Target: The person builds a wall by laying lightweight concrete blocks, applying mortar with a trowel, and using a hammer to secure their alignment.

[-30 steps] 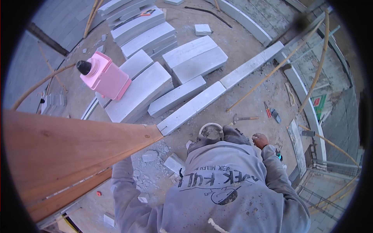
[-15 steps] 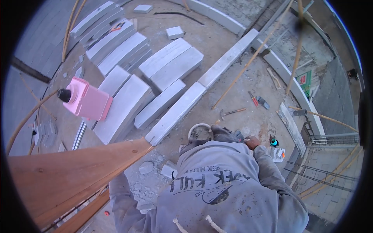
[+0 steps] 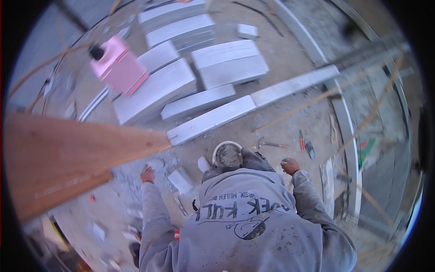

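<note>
My left hand (image 3: 147, 174) is over the rubble-strewn ground on the left, fingers loosely stretched and nothing visible in them. It is near a pale block piece (image 3: 181, 180). On the other side, my right hand (image 3: 289, 166) hangs beside my knee, fingers loosely bent and slightly apart, with no object showing in it. A white-rimmed bucket (image 3: 228, 155) holding grey mortar-like material stands in front of me by my knees. Beyond my right hand lie a hammer (image 3: 274, 145) and a red-handled tool (image 3: 302, 141).
A long wooden plank (image 3: 86, 140) juts in from the left towards a low row of white blocks (image 3: 213, 119). Behind are stacked curved blocks (image 3: 156, 93) and a pink jerrycan (image 3: 118, 65). A bamboo pole (image 3: 294, 110) slants across the right.
My view has turned and shifted. My left hand has come out from behind the plank. My right hand has drawn away from a dark object, and more of the bucket shows.
</note>
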`<state>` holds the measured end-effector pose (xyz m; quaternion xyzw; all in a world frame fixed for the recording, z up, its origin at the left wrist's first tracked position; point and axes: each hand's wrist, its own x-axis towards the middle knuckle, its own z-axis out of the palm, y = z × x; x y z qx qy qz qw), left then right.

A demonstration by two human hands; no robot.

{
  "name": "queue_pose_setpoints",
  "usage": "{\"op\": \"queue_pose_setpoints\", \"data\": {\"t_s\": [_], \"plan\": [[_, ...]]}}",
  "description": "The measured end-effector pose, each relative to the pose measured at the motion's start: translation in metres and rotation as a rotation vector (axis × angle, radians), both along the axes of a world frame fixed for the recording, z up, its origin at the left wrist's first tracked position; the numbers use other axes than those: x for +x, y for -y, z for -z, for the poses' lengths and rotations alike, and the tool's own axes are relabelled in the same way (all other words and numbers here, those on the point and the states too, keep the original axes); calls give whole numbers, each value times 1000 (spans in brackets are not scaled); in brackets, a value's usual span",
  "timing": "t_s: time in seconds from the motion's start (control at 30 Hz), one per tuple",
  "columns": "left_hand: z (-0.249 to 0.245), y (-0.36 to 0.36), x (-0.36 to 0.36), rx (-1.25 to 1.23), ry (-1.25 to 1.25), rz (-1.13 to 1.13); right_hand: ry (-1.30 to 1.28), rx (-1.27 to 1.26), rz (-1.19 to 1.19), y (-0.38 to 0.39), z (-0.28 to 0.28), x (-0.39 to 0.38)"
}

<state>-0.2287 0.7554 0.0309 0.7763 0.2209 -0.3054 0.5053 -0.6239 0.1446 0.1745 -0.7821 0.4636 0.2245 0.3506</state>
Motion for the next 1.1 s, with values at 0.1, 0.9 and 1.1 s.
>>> {"op": "queue_pose_setpoints", "data": {"t_s": [0.1, 0.9, 1.1], "plan": [[-11, 17, -88, -28, 46, -391, -76, 163, -90, 31, -5, 41], [-102, 236, -303, 84, 515, -754, 464, 204, -1250, -49, -54, 296], [-38, 199, -446, 318, 66, -667, 227, 137, -1434, -64, 39, 230]]}}
